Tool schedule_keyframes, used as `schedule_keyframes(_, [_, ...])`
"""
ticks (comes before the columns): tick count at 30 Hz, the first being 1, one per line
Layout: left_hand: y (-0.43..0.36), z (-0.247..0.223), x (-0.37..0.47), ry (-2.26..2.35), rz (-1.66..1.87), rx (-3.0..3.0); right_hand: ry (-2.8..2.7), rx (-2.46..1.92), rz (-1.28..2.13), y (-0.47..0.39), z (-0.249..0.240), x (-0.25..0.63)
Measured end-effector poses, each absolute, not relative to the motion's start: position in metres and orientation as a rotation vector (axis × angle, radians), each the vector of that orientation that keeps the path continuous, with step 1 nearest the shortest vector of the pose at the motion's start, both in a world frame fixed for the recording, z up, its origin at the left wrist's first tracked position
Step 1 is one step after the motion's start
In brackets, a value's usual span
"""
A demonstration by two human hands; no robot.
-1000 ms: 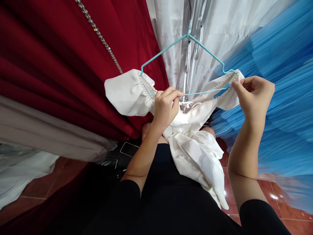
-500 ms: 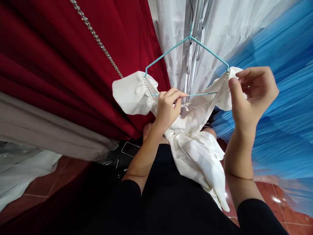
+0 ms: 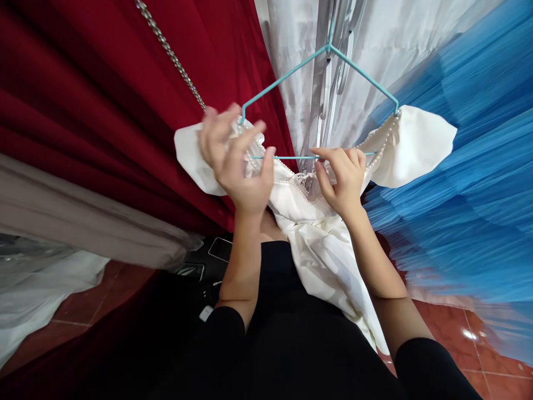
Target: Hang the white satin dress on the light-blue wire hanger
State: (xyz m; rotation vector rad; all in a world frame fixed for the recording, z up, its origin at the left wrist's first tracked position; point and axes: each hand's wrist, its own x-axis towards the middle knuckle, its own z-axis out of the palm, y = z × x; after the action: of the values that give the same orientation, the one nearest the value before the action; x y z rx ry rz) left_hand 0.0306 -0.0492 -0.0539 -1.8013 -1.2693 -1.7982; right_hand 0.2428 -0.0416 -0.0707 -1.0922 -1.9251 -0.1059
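A white dress (image 3: 318,258) with puffed sleeves and a pearl-beaded neckline hangs from a thin light-blue clothes hanger (image 3: 287,80), its skirt falling over my lap. My right hand (image 3: 345,180) pinches the hanger's lower bar right of the middle, thumb and index finger closed on it. At the dress's left shoulder, my left hand (image 3: 239,164) is smeared by motion, its fingers apart in front of the left sleeve (image 3: 189,158); whether it touches the cloth is unclear. The right sleeve (image 3: 427,145) spreads out past the hanger's end.
Red cloth (image 3: 125,111) hangs at left, with a glittering chain (image 3: 172,55) across it. Blue tulle (image 3: 470,194) hangs at right; white cloth (image 3: 391,50) and metal poles are behind. Phones (image 3: 220,249) lie on a dark surface by my left elbow.
My right hand has left the right sleeve and now holds the hanger's bar. My left hand has let go of the bar and moved left to the left sleeve. The right sleeve is spread outward.
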Motion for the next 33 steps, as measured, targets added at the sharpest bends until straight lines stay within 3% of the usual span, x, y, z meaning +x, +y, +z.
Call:
schedule_keyframes(7, [-0.006,-0.048,-0.04,-1.466,-1.856,-1.823,-1.867,-1.103,-0.084,-0.033,-0.071,0.251])
schedule_keyframes(15, [-0.01,-0.108,-0.06,-1.55,-2.158,-1.45,-1.849,-1.006,-0.041,-0.032,-0.07,0.248])
schedule_keyframes(19, [-0.049,-0.12,-0.014,-1.497,-1.976,-1.899,-1.836,-1.015,-0.036,-0.029,-0.072,0.242])
schedule_keyframes(23, [-0.07,-0.098,0.037,-1.301,-1.789,-2.068,-1.817,-1.032,-0.027,-0.029,-0.07,0.241])
schedule_keyframes(28, [-0.063,-0.063,0.071,-1.44,-1.579,-2.189,-1.799,-1.025,0.002,-0.046,-0.066,0.243])
schedule_keyframes(33, [-0.056,-0.064,0.079,-1.541,-1.449,-2.289,-1.57,-1.07,-0.131,-0.045,-0.057,0.276])
